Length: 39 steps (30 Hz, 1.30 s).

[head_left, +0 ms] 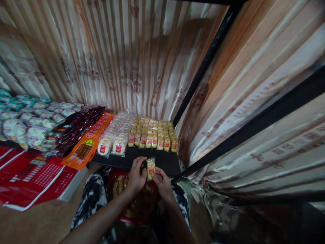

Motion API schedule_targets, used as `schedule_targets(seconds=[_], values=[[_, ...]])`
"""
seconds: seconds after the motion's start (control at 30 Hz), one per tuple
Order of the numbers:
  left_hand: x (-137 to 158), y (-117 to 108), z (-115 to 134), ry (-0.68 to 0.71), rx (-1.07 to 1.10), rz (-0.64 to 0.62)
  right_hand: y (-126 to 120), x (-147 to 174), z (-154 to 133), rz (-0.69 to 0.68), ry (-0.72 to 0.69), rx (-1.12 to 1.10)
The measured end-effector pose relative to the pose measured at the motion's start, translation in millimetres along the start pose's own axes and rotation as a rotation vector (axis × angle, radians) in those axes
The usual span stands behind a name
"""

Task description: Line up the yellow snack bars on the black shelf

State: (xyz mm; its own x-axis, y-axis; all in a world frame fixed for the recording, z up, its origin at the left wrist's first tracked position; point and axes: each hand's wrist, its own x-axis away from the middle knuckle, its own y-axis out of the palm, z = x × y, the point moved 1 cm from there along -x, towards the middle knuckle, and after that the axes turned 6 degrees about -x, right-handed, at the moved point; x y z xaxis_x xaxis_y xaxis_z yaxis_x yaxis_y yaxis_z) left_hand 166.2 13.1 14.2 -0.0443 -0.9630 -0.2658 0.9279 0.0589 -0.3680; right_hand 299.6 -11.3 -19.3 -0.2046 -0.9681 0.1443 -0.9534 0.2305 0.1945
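Observation:
A small yellow snack packet [151,166] with a red-and-white label is held upright over the front edge of the dark shelf. My right hand [162,184] pinches its lower right side between thumb and fingers. Just left of the packet is my left hand [137,177], fingers curved and apart from the thumb; whether it touches the wrapper I cannot tell. Behind them, matching yellow packets [152,134] stand in several close rows on the shelf [166,161]. Below my hands, between my knees, a red container [138,222] holds more yellow packets [119,186], partly hidden by my forearms.
Left of the rows lie white round packaged cakes [119,135], an orange snack bag [87,145], dark packets [76,128] and white packets [37,134]. A red printed bag [33,176] hangs at the front left. Black frame bars [241,132] and draped printed sheeting [142,61] enclose the shelf.

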Motion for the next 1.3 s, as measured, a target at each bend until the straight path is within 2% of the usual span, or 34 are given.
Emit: schedule_targets(seconds=[0.1,0.23,0.47,0.63,0.7,0.83,0.9,1.03,1.3], values=[[-2.8,10.7,2.8,0.019,-0.116,-0.035,-5.8,-24.0,2.2,0.16,-0.08,0.051],[-11.0,27.8,0.2,0.066,-0.226,-0.181,-8.7,-53.6,2.1,0.3,-0.195,0.234],[-39.0,48.2,-12.4,0.121,-0.347,-0.242,0.3,-84.0,-9.0,0.336,-0.304,0.412],[-50.7,55.4,-25.1,0.153,-0.378,-0.233,6.3,-89.9,-19.6,0.393,-0.298,0.748],[-53.1,56.8,-29.0,0.164,-0.381,-0.223,7.9,-90.6,-19.9,0.415,-0.3,0.808],[-56.4,58.7,-32.9,0.202,-0.389,-0.214,7.9,-94.5,-13.1,0.459,-0.281,0.852],[-57.7,59.7,-33.6,0.224,-0.394,-0.211,6.9,-97.4,-9.6,0.464,-0.324,0.87],[-60.2,62.2,-35.0,0.273,-0.397,-0.202,4.9,-102.0,-6.0,0.4,-0.481,0.815],[-66.7,65.7,-36.3,0.294,-0.415,-0.211,2.2,-103.7,3.7,0.345,-0.525,0.708]])
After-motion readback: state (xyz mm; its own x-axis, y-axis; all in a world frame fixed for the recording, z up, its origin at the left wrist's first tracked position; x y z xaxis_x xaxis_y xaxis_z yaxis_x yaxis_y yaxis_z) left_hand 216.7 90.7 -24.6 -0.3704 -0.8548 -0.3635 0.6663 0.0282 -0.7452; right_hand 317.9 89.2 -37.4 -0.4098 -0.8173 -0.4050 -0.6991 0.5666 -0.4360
